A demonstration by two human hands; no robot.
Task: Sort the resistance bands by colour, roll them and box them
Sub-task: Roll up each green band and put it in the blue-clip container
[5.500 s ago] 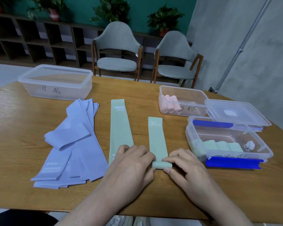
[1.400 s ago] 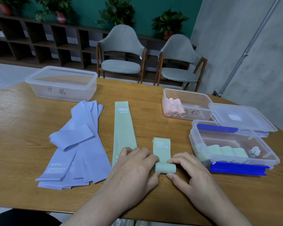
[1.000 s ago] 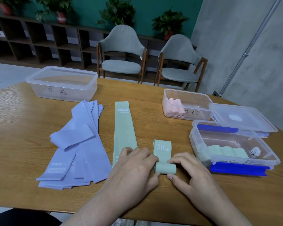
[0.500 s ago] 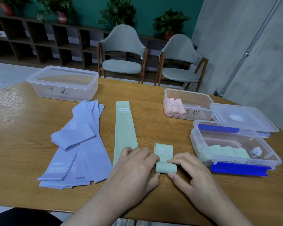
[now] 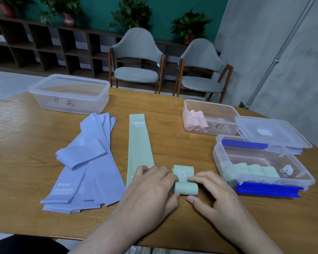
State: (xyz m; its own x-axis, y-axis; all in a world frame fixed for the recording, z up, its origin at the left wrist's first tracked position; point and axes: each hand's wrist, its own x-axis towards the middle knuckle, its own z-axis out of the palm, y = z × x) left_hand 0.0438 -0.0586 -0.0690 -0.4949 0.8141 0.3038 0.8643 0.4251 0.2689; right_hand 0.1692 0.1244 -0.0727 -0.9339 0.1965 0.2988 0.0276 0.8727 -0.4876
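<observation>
My left hand (image 5: 151, 182) and right hand (image 5: 211, 189) bracket the green roll (image 5: 185, 188), fingers curled on its two ends; neither is nearer. Its long axis runs nine to three, and the short unrolled tail (image 5: 183, 172) marked 30 LB lies toward twelve, so I judge the roll goes that way. The box of green rolls (image 5: 261, 162) sits at two on the surface (image 5: 17, 143).

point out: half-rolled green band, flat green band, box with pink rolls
half-rolled green band (image 5: 185, 188): head view, on the rolled part between the hands.
flat green band (image 5: 139, 143): head view, mid-length of the strip.
box with pink rolls (image 5: 226, 128): head view, front wall.
</observation>
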